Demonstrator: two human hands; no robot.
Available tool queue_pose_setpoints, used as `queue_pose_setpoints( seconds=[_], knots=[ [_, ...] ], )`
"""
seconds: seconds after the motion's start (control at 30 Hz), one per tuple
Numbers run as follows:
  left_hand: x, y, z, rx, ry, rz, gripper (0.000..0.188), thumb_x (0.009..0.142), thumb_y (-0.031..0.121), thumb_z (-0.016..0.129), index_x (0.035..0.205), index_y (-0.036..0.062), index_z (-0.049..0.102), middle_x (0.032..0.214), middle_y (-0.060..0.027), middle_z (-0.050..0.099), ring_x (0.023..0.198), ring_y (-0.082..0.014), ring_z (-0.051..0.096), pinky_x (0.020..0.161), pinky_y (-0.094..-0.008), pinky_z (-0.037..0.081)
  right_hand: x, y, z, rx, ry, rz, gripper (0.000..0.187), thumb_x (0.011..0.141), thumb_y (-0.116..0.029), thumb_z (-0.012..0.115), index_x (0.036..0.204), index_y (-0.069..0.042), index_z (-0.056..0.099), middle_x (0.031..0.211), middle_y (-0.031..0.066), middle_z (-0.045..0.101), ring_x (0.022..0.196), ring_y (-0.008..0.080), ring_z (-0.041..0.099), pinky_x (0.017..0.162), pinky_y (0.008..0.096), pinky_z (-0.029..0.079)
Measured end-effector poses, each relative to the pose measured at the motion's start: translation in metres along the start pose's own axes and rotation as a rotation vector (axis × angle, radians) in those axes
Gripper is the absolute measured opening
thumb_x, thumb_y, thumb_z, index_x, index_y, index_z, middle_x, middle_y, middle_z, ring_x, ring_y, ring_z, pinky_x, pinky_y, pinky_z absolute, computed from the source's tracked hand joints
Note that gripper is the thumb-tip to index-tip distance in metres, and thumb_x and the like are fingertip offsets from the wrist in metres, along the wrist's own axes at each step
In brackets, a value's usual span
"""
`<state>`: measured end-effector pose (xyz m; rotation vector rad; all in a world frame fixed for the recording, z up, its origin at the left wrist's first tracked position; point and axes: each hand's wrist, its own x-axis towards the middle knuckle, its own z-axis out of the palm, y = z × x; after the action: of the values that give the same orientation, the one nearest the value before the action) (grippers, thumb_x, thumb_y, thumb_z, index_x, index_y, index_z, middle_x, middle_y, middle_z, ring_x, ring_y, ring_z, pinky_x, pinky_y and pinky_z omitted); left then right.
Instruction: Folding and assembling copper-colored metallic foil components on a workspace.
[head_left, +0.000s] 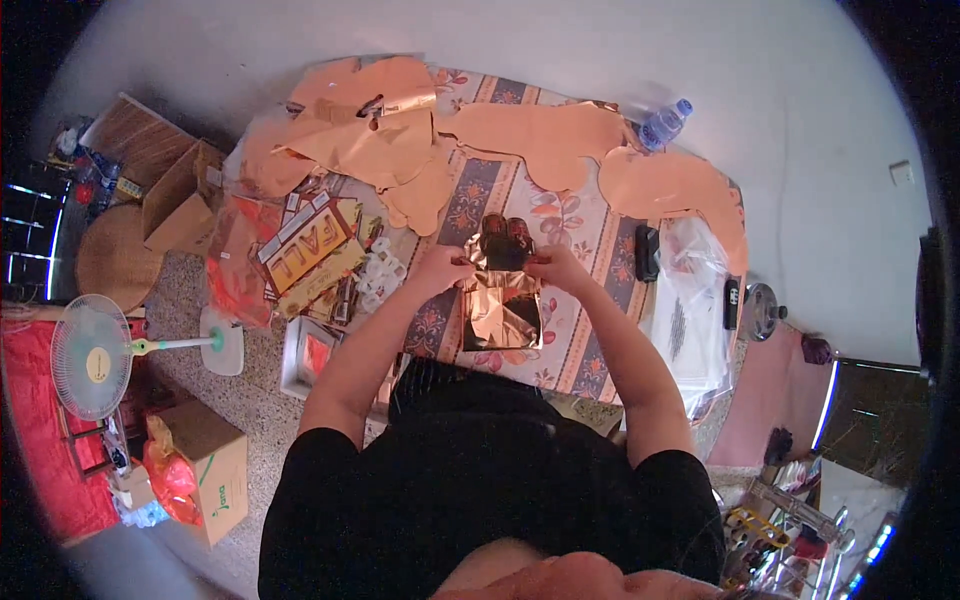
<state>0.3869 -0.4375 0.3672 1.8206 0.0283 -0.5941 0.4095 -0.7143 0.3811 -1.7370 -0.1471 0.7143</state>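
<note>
A shiny copper-coloured foil sheet (pixel 487 312) lies at the near edge of the table, in front of my body. My left hand (pixel 442 270) pinches its left edge, and my right hand (pixel 562 268) grips the right edge opposite. Between the hands, at the foil's far end, is a dark piece with two rounded reddish-brown ends (pixel 507 236); its kind I cannot make out, and it may be part of the foil's reflection. Fingertips are partly hidden behind the foil.
Copper-coloured cut sheets (pixel 540 135) spread along the table's far side. Left are printed cards (pixel 312 255) and small white pieces (pixel 380 272). Right are a water bottle (pixel 665 125), a black case (pixel 647 252) and clear plastic bags (pixel 690 320). A fan (pixel 95 355) stands left.
</note>
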Motion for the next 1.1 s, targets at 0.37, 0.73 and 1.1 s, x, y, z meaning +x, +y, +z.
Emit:
queue_pose_setpoints(
  seconds=[0.37, 0.73, 1.1],
  knots=[
    [-0.020, 0.008, 0.014, 0.515, 0.193, 0.419, 0.024, 0.079, 0.018, 0.064, 0.094, -0.0008, 0.061, 0.096, -0.0141, 0.058, 0.094, -0.0327, 0.059, 0.075, -0.0397, 0.048, -0.018, 0.013, 0.019, -0.663, 0.203, -0.610, 0.018, 0.071, -0.003, 0.064, 0.087, -0.002, 0.055, 0.085, 0.0134, 0.055, 0.072, 0.0360, 0.056, 0.063, 0.0413, 0.048],
    [-0.049, 0.021, 0.019, 0.660, 0.164, 0.781, 0.046, 0.070, 0.012, 0.070, 0.114, 0.0097, 0.058, 0.113, -0.0109, 0.059, 0.111, -0.0316, 0.052, 0.096, -0.0438, 0.040, -0.026, 0.012, 0.014, -1.238, 0.018, -0.831, 0.025, 0.072, -0.018, 0.058, 0.096, -0.013, 0.056, 0.089, 0.0039, 0.052, 0.086, 0.0223, 0.056, 0.069, 0.0353, 0.049],
    [-0.051, 0.012, 0.034, 0.747, 0.188, 0.676, 0.048, 0.073, 0.014, 0.068, 0.119, 0.0081, 0.056, 0.111, -0.0130, 0.059, 0.104, -0.0334, 0.053, 0.091, -0.0447, 0.040, -0.025, 0.011, 0.012, -1.159, 0.085, -0.943, 0.022, 0.068, -0.020, 0.062, 0.085, -0.010, 0.052, 0.089, 0.0060, 0.053, 0.080, 0.0258, 0.057, 0.067, 0.0374, 0.046]
  ],
)
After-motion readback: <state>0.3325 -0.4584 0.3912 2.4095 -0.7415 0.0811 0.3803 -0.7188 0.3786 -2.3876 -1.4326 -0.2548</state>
